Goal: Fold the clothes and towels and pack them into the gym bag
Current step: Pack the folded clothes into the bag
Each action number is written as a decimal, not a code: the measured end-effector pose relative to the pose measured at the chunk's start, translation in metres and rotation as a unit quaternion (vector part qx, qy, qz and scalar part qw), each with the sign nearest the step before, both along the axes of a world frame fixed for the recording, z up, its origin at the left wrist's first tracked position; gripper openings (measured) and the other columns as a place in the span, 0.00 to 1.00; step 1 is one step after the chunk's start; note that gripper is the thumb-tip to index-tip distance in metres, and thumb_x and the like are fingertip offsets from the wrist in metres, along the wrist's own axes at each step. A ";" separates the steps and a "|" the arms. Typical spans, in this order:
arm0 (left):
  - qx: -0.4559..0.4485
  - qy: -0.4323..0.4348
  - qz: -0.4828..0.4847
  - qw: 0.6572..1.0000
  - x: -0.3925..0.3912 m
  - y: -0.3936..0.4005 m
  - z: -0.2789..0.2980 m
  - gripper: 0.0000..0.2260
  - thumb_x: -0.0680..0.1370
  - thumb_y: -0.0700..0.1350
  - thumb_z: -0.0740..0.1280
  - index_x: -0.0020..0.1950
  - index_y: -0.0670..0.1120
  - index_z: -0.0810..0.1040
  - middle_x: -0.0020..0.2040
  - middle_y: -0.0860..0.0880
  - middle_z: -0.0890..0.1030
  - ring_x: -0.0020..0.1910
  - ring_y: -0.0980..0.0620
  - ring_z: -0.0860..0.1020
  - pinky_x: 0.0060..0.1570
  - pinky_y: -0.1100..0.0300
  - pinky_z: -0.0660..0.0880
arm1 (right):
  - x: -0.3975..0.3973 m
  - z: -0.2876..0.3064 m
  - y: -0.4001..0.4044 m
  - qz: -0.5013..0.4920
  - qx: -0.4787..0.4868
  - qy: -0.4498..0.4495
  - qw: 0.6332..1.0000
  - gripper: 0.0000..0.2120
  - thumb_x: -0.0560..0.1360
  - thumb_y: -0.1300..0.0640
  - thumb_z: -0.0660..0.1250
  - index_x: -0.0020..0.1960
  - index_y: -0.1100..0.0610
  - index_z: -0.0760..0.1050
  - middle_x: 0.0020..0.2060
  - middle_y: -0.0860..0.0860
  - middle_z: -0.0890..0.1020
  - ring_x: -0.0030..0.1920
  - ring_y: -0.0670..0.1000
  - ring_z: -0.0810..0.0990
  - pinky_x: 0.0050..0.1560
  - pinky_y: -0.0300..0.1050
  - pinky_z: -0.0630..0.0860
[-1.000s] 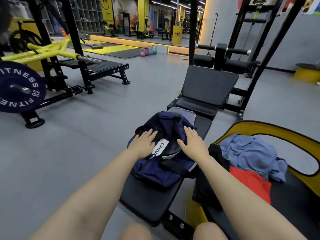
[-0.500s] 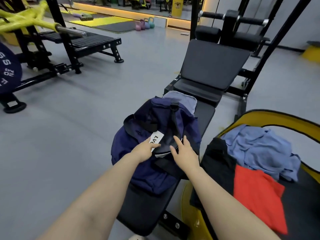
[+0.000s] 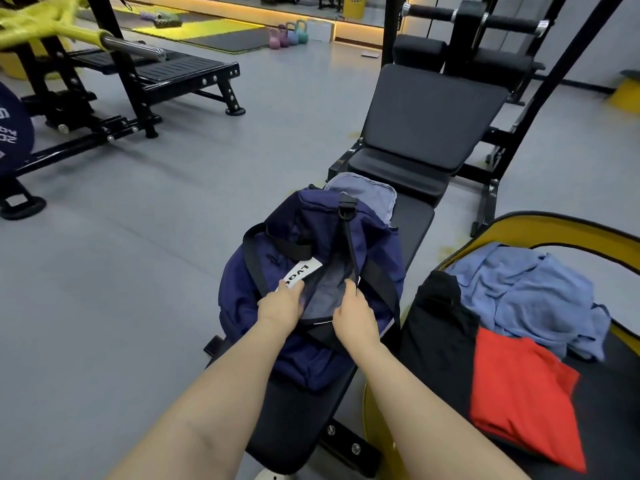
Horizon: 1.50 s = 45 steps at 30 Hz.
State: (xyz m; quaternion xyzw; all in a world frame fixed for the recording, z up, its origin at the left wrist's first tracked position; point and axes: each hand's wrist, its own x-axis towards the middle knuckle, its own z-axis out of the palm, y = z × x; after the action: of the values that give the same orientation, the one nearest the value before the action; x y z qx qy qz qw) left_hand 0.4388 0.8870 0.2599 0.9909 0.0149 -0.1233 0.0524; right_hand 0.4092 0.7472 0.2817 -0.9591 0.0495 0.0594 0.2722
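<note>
A navy gym bag lies on the black weight bench in front of me, its top opening parted to show grey lining. My left hand grips the left edge of the opening beside a white label. My right hand grips the right edge by the black strap. To the right, a blue towel, a red garment and a black garment lie crumpled on a black and yellow pad.
The bench's raised backrest stands just beyond the bag. A black rack with a yellow bar and a weight plate stand at the far left. Small kettlebells sit at the back. Grey floor spreads to the left.
Both hands went from lying flat on top of the bag to gripping the two edges of its opening and pulling them apart. The view has tilted down and closer.
</note>
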 end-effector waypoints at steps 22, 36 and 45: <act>-0.124 -0.198 0.107 0.966 -0.038 0.036 0.150 0.10 0.81 0.41 0.55 0.57 0.42 0.73 0.59 0.43 0.71 0.50 0.39 0.75 0.42 0.54 0.67 | -0.006 0.127 -0.042 -0.014 -0.005 -0.165 0.986 0.20 0.75 0.72 0.53 0.64 0.59 0.69 0.63 0.57 0.69 0.51 0.59 0.73 0.51 0.55 0.73; -0.028 -0.078 0.117 0.990 -0.112 0.039 0.113 0.39 0.75 0.38 0.60 0.77 0.56 0.40 0.76 0.52 0.57 0.55 0.41 0.77 0.49 0.54 0.73 | -0.022 0.096 -0.058 0.037 -0.064 -0.073 0.995 0.27 0.74 0.68 0.62 0.71 0.58 0.61 0.71 0.54 0.60 0.59 0.63 0.72 0.48 0.50 0.71; -0.018 -0.054 0.143 0.988 -0.097 0.059 0.099 0.42 0.75 0.35 0.60 0.77 0.56 0.35 0.77 0.59 0.39 0.55 0.42 0.77 0.56 0.51 0.73 | -0.014 0.092 -0.057 0.079 -0.128 -0.119 0.982 0.38 0.72 0.73 0.59 0.75 0.46 0.55 0.74 0.40 0.54 0.59 0.58 0.66 0.39 0.48 0.69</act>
State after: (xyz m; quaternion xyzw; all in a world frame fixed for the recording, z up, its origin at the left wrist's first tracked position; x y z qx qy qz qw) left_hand 0.3417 0.9458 0.3590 0.9827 0.1512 -0.0611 0.0883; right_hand 0.3952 0.6907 0.3734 -0.9872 -0.0517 -0.0403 0.1456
